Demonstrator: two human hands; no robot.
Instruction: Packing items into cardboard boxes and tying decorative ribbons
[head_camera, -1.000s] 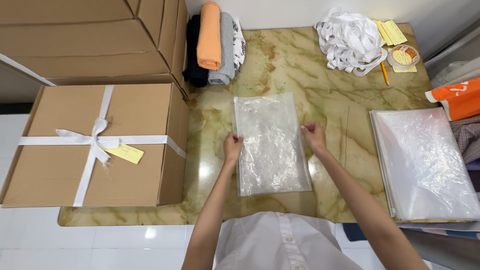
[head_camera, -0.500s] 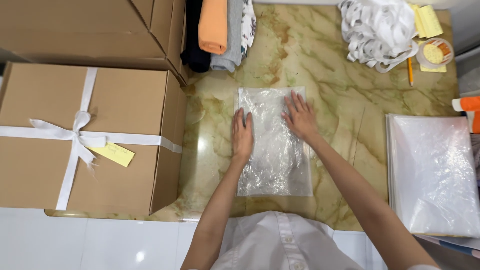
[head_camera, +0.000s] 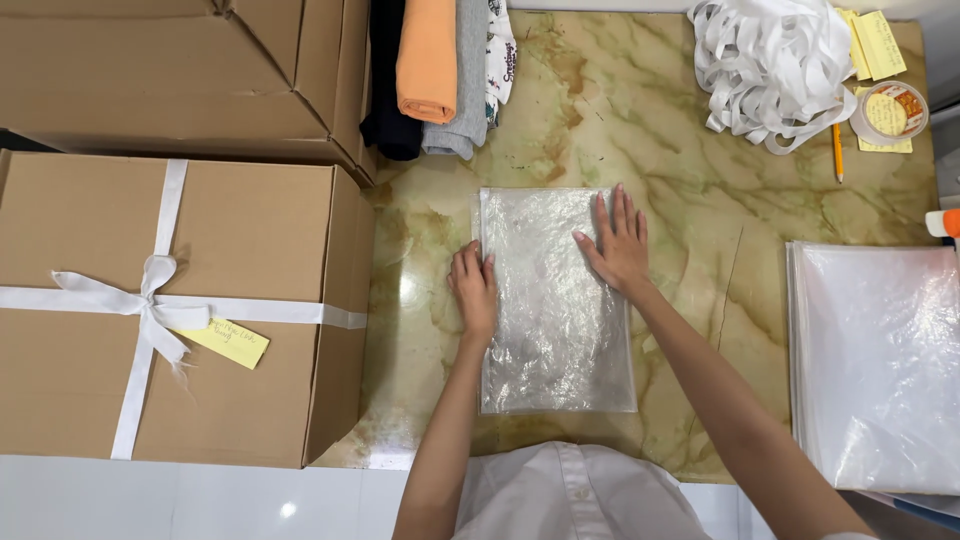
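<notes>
A clear plastic bag (head_camera: 555, 330) lies flat on the green marbled table (head_camera: 680, 190) in front of me. My left hand (head_camera: 473, 288) rests on the bag's left edge with its fingers curled. My right hand (head_camera: 618, 243) lies flat on the bag's upper right part, fingers spread and pressing down. Neither hand holds anything.
A cardboard box tied with white ribbon (head_camera: 170, 305) and bearing a yellow tag (head_camera: 227, 342) stands at the left, another box (head_camera: 180, 70) behind it. Folded clothes (head_camera: 440, 70) lie at the back. At the back right are a ribbon heap (head_camera: 770, 60), a pencil (head_camera: 837, 152) and a tape roll (head_camera: 888, 108). A stack of clear bags (head_camera: 880, 365) sits at the right.
My hands went from gripping the bag's side edges to lying on it. The left hand has since drawn back to the left edge; the right slid towards the right edge.
</notes>
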